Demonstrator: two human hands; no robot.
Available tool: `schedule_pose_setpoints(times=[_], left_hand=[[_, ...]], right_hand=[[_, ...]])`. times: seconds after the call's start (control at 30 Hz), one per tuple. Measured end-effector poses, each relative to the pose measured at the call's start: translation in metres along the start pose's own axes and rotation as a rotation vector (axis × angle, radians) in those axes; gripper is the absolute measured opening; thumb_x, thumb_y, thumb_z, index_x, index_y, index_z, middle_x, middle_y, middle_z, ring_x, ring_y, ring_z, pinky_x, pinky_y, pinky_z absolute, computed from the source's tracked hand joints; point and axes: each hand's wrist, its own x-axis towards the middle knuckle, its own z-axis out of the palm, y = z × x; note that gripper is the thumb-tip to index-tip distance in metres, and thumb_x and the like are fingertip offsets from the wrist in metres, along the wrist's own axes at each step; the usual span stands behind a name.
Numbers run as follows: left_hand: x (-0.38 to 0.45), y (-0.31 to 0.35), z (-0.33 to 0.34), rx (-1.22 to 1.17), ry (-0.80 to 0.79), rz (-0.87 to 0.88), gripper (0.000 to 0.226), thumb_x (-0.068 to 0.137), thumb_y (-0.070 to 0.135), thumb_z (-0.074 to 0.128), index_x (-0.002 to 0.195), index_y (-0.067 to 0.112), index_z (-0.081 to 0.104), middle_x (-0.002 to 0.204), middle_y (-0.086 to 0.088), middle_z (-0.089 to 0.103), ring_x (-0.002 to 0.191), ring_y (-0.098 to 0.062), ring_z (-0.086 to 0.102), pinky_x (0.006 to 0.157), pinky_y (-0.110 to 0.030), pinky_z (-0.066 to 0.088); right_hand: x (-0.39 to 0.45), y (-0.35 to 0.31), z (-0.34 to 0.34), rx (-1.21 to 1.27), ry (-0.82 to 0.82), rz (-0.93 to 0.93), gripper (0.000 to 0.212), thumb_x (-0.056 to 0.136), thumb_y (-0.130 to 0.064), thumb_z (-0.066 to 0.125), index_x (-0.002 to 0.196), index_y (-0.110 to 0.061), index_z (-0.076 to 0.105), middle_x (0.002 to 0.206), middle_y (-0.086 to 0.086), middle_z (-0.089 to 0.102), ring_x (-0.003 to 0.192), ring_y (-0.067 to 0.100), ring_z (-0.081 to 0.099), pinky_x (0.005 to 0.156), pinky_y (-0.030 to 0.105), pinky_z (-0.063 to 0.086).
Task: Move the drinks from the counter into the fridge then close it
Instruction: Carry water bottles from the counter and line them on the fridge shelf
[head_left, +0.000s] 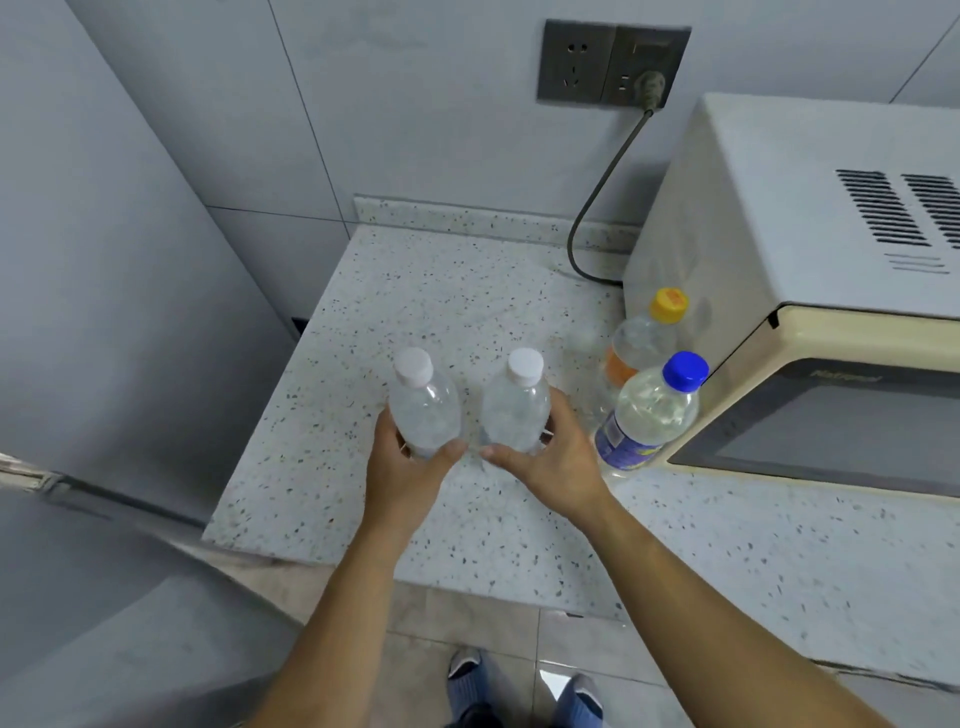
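Note:
Two clear bottles with white caps stand side by side on the speckled counter (415, 291). My left hand (405, 467) wraps the left white-capped bottle (423, 405) and my right hand (550, 457) wraps the right white-capped bottle (514, 410). To the right, against the microwave, stand a blue-capped bottle (652, 410) with a blue label and, behind it, a yellow-capped bottle (644, 338) with an orange label. The grey fridge (104, 312) fills the left side, its door edge showing at the lower left.
A cream microwave (805, 260) sits on the counter at right, its cord (597, 208) running up to a wall socket (613, 62). Tiled floor and my feet (524, 691) show below the counter's front edge.

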Motion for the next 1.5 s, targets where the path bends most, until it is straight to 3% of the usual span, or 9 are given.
schedule_pose_setpoints(times=[0.17,0.43,0.6,0.7,0.8,0.97,1.07,1.17,1.5], left_hand=[[0.003,-0.010,-0.002,-0.023,-0.003,0.005,0.070,0.060,0.053,0.086,0.119,0.057,0.049,0.119,0.025,0.062,0.110,0.000,0.061,0.085,-0.025,0.051],[-0.031,-0.021,-0.010,-0.166,0.041,-0.030,0.046,0.062,0.049,0.081,0.105,0.047,0.065,0.105,0.019,0.072,0.096,-0.001,0.069,0.075,-0.021,0.054],[-0.084,-0.034,-0.021,-0.437,-0.011,-0.165,0.057,0.059,0.056,0.084,0.106,0.026,0.072,0.109,-0.003,0.075,0.102,-0.023,0.071,0.076,-0.030,0.058],[-0.123,-0.043,-0.020,-0.654,-0.063,-0.337,0.078,0.068,0.067,0.074,0.122,0.011,0.066,0.117,-0.015,0.071,0.106,-0.030,0.069,0.078,-0.036,0.059],[-0.165,-0.053,-0.011,-0.737,-0.045,-0.507,0.073,0.077,0.070,0.049,0.109,0.011,0.076,0.111,-0.019,0.072,0.094,-0.033,0.073,0.072,-0.043,0.061],[-0.234,-0.069,0.010,-0.836,0.052,-0.512,0.071,0.068,0.069,0.057,0.099,0.009,0.078,0.101,-0.020,0.073,0.080,-0.032,0.073,0.067,-0.046,0.060],[-0.271,-0.078,0.010,-0.849,0.115,-0.531,0.064,0.074,0.065,0.055,0.094,0.010,0.080,0.097,-0.018,0.074,0.078,-0.031,0.073,0.076,-0.049,0.061],[-0.308,-0.085,0.001,-0.903,0.207,-0.539,0.062,0.076,0.064,0.053,0.091,0.011,0.081,0.099,-0.015,0.075,0.076,-0.031,0.073,0.067,-0.042,0.061],[-0.415,-0.107,-0.061,-1.065,0.552,-0.480,0.071,0.074,0.069,0.054,0.103,0.008,0.078,0.107,-0.016,0.072,0.084,-0.034,0.072,0.070,-0.042,0.060]], right_hand=[[-0.003,0.012,0.015,0.095,0.131,0.005,0.066,0.070,-0.022,0.090,0.122,-0.028,0.050,0.116,-0.010,0.061,0.105,0.004,0.061,0.085,0.020,0.053],[-0.039,0.024,0.005,0.280,0.204,0.061,0.044,0.079,-0.015,0.083,0.118,-0.019,0.062,0.108,0.000,0.073,0.099,0.015,0.070,0.081,0.025,0.058],[-0.074,0.037,-0.013,0.500,0.067,0.238,0.028,0.090,-0.019,0.069,0.118,-0.016,0.067,0.109,0.010,0.075,0.100,0.026,0.072,0.077,0.031,0.059],[-0.098,0.041,-0.026,0.658,-0.027,0.405,0.040,0.080,-0.040,0.066,0.109,-0.013,0.074,0.098,0.014,0.075,0.084,0.028,0.074,0.069,0.036,0.061],[-0.117,0.052,-0.040,0.755,-0.142,0.507,0.044,0.071,-0.054,0.067,0.093,-0.018,0.081,0.093,0.010,0.075,0.080,0.026,0.074,0.068,0.037,0.059],[-0.151,0.077,-0.048,0.836,-0.330,0.617,0.066,0.074,-0.066,0.060,0.102,-0.008,0.078,0.100,0.020,0.071,0.086,0.032,0.070,0.079,0.043,0.058],[-0.173,0.089,-0.042,0.812,-0.453,0.640,0.073,0.071,-0.070,0.064,0.101,-0.005,0.077,0.096,0.021,0.070,0.082,0.031,0.070,0.078,0.043,0.058],[-0.194,0.093,-0.026,0.778,-0.547,0.664,0.075,0.063,-0.071,0.071,0.098,-0.005,0.076,0.090,0.020,0.070,0.077,0.031,0.069,0.076,0.044,0.058],[-0.265,0.078,0.067,0.452,-0.845,0.772,0.074,0.067,-0.070,0.059,0.095,-0.005,0.080,0.093,0.022,0.071,0.080,0.033,0.070,0.076,0.046,0.055]])
